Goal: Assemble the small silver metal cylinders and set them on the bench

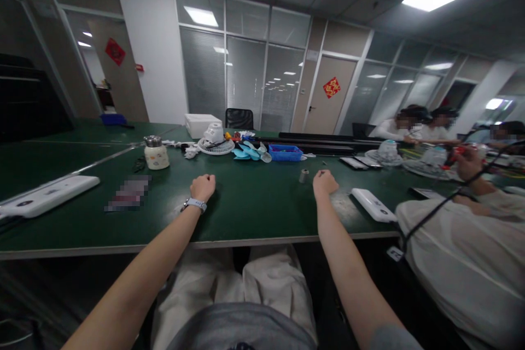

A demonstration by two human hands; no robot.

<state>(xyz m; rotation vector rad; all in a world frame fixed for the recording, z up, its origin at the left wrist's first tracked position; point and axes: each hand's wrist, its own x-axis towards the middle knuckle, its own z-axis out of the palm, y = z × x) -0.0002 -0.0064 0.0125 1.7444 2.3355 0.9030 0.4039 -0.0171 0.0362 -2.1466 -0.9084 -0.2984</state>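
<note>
My left hand [203, 188], with a watch [194, 205] on its wrist, rests on the green table as a closed fist; nothing shows sticking out of it. My right hand [325, 181] is also closed, its fingers curled in a pinch whose inside I cannot make out. Just left of it, apart from the fingers, a small grey metal cylinder [304, 176] stands upright. Beyond the hands lie light-blue fan blades [248, 151], a blue plastic tray [285, 153] with small parts, and a white fan body with its grille [216, 146].
A cream flask [156, 153] and a blurred flat packet [129, 193] are on the left. White power strips [53, 196] [373, 205] lie at both sides. A white box [202, 124] stands behind. At right, a co-worker's hand [468, 164] holds something red.
</note>
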